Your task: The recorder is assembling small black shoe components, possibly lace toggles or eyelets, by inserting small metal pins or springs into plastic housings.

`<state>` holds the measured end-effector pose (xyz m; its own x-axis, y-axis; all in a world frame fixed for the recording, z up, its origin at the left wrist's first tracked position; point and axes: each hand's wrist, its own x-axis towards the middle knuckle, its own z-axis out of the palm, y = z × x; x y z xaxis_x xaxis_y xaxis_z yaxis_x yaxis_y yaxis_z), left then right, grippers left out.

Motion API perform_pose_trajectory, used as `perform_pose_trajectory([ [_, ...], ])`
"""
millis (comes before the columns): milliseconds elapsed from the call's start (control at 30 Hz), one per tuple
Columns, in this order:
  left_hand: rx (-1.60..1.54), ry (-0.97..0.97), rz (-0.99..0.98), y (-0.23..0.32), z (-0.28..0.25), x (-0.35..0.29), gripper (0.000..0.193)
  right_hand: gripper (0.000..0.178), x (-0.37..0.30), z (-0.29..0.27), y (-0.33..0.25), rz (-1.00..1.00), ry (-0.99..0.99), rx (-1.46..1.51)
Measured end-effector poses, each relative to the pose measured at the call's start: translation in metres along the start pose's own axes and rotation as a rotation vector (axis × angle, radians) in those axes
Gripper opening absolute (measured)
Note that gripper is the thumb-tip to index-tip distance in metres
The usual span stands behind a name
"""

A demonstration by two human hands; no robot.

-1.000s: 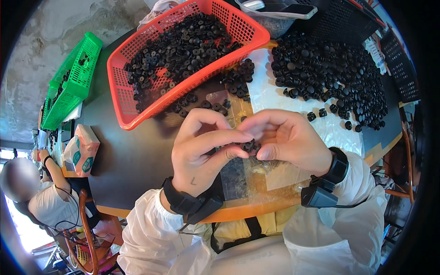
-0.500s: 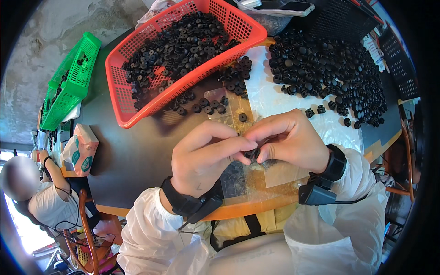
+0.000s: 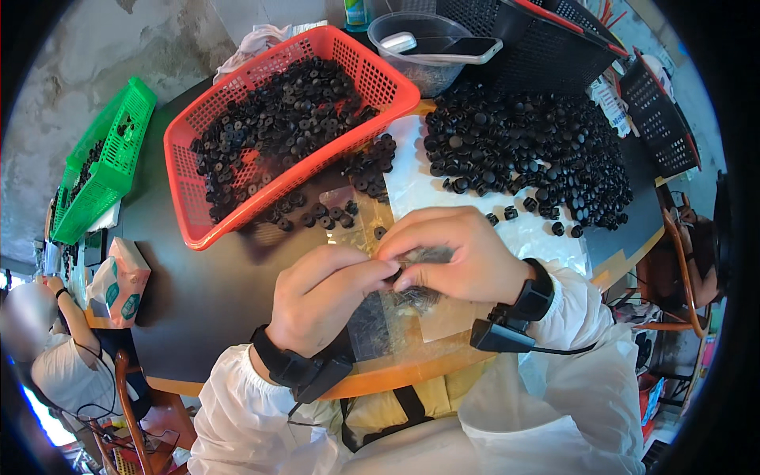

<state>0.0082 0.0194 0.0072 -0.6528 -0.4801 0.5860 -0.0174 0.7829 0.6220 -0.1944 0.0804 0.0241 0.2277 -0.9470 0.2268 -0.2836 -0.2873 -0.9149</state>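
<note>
My left hand (image 3: 317, 297) and my right hand (image 3: 469, 252) meet over the near middle of the table. Their thumbs and fingertips pinch a small round black plastic part (image 3: 393, 277), mostly covered by the fingers. Just beneath my right hand lies a little heap of thin, clear or silvery pieces (image 3: 417, 298), too fine to name. Beyond my hands sit several loose black discs with centre holes (image 3: 321, 212). More such discs (image 3: 277, 103) fill the red plastic basket (image 3: 180, 186). Farther right, a big pile of black round caps (image 3: 522, 138) rests on a white plastic sheet (image 3: 408, 170).
A clear tub (image 3: 431, 77) with a phone (image 3: 463, 51) across it stands at the back, beside black baskets (image 3: 538, 51). To the left are a tissue pack (image 3: 123, 281) and a green basket (image 3: 119, 162). Another person (image 3: 71, 376) sits at far left.
The view has shifted, so the table's contents appear farther left. My hands stay together, fingertips closed more tightly over the black part. The fine pieces under my right hand show more.
</note>
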Motion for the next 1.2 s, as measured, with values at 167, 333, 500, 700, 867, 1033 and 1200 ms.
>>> perform_pose_trajectory([
  [167,0.126,0.085,-0.117,-0.005,-0.007,0.004,0.040,0.026,0.005,-0.041,0.016,-0.123,0.438,-0.754],
  [333,0.103,0.187,-0.277,-0.009,-0.007,0.007,0.024,0.023,0.004,-0.079,0.024,-0.124,0.612,-1.112],
  [500,0.193,0.126,-0.247,-0.017,-0.007,0.001,0.018,0.023,0.013,-0.030,0.023,-0.221,0.249,-0.872],
  [700,0.225,-0.093,-0.159,-0.016,-0.010,0.003,0.018,0.022,0.019,-0.007,0.034,-0.284,0.048,-0.805],
  [867,0.250,-0.172,-0.171,-0.017,-0.010,-0.001,0.018,0.023,0.015,-0.009,0.031,-0.143,0.170,-0.599],
  [1033,0.305,-0.158,-0.225,-0.018,-0.005,-0.001,0.019,0.026,0.011,-0.013,0.031,-0.220,0.200,-0.640],
  [1200,0.262,-0.130,-0.165,-0.012,-0.009,0.005,0.021,0.023,0.009,-0.010,0.025,-0.078,0.239,-0.538],
])
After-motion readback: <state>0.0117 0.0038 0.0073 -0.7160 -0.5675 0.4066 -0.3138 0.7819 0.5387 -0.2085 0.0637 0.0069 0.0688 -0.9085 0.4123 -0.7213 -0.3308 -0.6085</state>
